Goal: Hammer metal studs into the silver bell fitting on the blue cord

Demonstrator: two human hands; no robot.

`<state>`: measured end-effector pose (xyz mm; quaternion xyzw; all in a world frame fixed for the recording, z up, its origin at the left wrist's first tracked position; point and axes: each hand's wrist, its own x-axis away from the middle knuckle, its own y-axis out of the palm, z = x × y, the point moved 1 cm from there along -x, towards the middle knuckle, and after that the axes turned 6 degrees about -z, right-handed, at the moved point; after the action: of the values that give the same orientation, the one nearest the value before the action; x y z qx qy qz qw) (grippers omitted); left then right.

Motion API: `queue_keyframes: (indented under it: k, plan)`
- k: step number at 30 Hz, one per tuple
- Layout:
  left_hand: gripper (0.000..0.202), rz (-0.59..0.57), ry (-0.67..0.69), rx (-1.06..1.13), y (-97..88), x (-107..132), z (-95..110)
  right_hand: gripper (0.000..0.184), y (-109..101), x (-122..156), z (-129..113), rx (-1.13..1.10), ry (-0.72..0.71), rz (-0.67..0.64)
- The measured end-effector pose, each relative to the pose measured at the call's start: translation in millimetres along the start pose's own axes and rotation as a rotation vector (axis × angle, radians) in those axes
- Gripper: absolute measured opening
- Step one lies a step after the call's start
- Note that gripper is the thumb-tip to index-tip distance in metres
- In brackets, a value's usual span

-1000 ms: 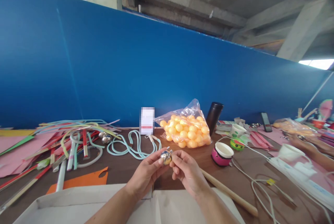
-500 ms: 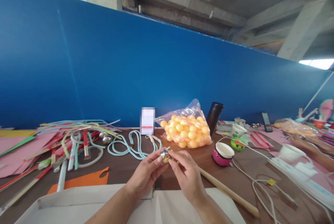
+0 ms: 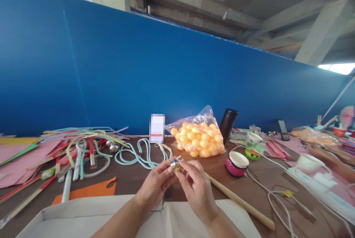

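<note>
Between left hand (image 3: pixel 152 187) and right (image 3: pixel 199 190), silver ball (image 3: pixel 174 164)

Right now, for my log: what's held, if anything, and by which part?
A shiny ball, its left side in the left grip, its right in the right grip.

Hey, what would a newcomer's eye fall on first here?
Probably the blue wall, filling the middle of the view. Below it, a clear bag of orange balls stands out on the table, left of a black cylinder. In front, the left hand pinches a shiny ball, the right hand close against it.
</note>
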<state>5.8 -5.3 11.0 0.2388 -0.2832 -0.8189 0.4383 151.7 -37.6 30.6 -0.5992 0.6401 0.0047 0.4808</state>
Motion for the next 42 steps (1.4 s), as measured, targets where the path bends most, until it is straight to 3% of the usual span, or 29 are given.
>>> queue_keyframes:
  k: [14,33,42]
  plan:
    - [0.039,0.001,-0.007,-0.05,5.5,2.1,3.6,0.019,5.1,-2.2,4.4,-0.18,0.136,0.095]
    - [0.038,0.058,0.019,0.003,6.1,0.5,1.9,0.025,7.2,-2.0,6.4,-0.197,0.13,0.065]
    - [0.037,0.043,0.016,0.001,4.8,-0.2,0.3,0.032,7.9,-9.3,3.8,-0.51,0.462,0.091]
